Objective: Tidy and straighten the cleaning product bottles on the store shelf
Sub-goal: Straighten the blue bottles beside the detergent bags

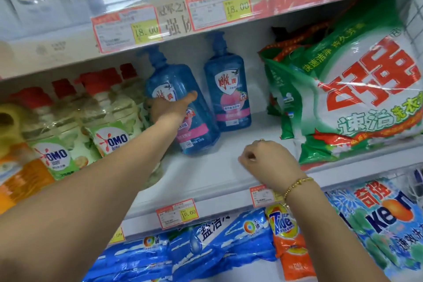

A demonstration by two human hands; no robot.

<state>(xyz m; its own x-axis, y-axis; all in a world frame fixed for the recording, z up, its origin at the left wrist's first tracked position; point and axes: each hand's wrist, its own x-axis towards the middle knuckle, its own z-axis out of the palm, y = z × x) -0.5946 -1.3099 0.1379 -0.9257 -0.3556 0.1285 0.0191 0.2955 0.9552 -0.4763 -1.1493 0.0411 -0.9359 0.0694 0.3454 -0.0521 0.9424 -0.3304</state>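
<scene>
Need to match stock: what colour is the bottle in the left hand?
The bottle is translucent blue with a pink label band; head view.

White shelves (217, 174) bearing price tags (177, 213), a white tiled wall (415, 18) at right.

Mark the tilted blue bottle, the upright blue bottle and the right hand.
tilted blue bottle (180, 75): head view, on its blue shoulder.
upright blue bottle (229, 96): head view, on its front label.
right hand (267, 160): head view, on the back of the hand.
</scene>
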